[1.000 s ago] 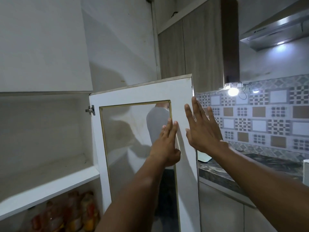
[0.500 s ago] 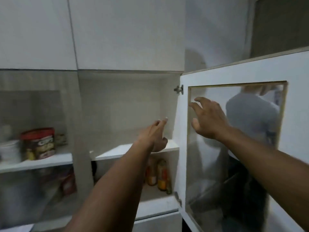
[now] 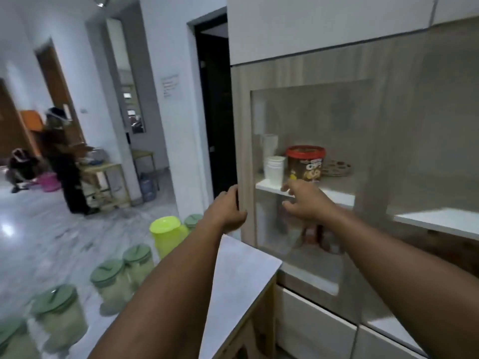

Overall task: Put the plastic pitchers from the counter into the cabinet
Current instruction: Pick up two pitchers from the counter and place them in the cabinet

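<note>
Several translucent plastic pitchers with green lids [image 3: 137, 263] stand in a row on the marble surface at lower left, and a lime-yellow pitcher [image 3: 166, 235] stands behind them. My left hand [image 3: 226, 208] curls around the left edge of the glass-fronted cabinet door [image 3: 245, 151]. In front of the glass, near the inner shelf, my right hand [image 3: 304, 203] hovers with fingers apart and holds nothing. Neither hand touches a pitcher.
Behind the glass sit a red-lidded tub [image 3: 305, 163] and stacked white cups [image 3: 274, 168]. To the right is an open compartment with a white shelf [image 3: 435, 221]. A grey countertop [image 3: 238, 275] lies under my arms. Two people [image 3: 64, 161] are far off at the left.
The view has swung left from the open white door. My left hand left the open compartment's shelf and took the left door's edge. My right hand moved off the white door.
</note>
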`<state>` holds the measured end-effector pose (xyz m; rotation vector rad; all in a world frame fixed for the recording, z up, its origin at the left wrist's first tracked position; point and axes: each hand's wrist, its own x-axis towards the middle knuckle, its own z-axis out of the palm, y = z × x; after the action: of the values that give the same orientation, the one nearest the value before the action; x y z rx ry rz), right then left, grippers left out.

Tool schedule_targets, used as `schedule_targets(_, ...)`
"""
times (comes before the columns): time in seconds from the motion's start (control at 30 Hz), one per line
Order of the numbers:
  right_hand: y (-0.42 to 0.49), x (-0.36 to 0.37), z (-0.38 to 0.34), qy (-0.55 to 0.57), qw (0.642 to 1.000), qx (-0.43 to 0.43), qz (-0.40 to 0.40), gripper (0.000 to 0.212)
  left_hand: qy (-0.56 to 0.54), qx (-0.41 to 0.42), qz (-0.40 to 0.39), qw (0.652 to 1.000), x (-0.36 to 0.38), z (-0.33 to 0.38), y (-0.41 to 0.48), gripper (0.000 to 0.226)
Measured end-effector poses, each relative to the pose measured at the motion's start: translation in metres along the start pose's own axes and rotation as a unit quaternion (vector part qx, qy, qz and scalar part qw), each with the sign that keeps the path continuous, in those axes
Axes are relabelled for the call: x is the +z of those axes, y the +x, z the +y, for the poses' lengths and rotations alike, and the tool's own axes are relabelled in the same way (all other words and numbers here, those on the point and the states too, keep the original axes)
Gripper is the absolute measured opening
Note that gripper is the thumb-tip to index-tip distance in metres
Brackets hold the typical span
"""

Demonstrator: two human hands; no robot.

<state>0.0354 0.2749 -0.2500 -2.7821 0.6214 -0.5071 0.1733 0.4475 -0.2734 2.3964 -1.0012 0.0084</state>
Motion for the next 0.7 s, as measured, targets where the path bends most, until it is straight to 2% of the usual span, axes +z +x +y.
schedule_targets(0.13,0.067,0.086,-0.036,0.071,0.995,-0.013,-0.074,0.047,-0.052,-0.117,0.023,0.991,0.014,-0.087,0.019,0.074)
schedule_targets(0.27,0.139,0.175,-0.045,0.131,0.98,-0.01,-0.148,0.048,-0.118,-0.233,0.057,0.964,0.053,-0.157,0.051,0.063)
schedule_targets(0.37,0.196,0.243,-0.046,0.185,0.964,0.008,-0.189,0.049,-0.14,-0.33,0.072,0.931,0.086,-0.202,0.084,0.059)
schedule_targets(0.47,0.252,0.314,-0.044,0.224,0.943,0.039,-0.244,0.058,-0.182,-0.424,0.09,0.883,0.121,-0.239,0.118,0.061)
schedule_targets(0.57,0.302,0.376,-0.043,0.243,0.921,0.074,-0.295,0.069,-0.226,-0.476,0.116,0.842,0.15,-0.268,0.154,0.069)
schedule_targets(0.7,0.35,0.443,-0.052,0.27,0.904,0.11,-0.311,0.072,-0.226,-0.498,0.171,0.819,0.176,-0.3,0.192,0.076)
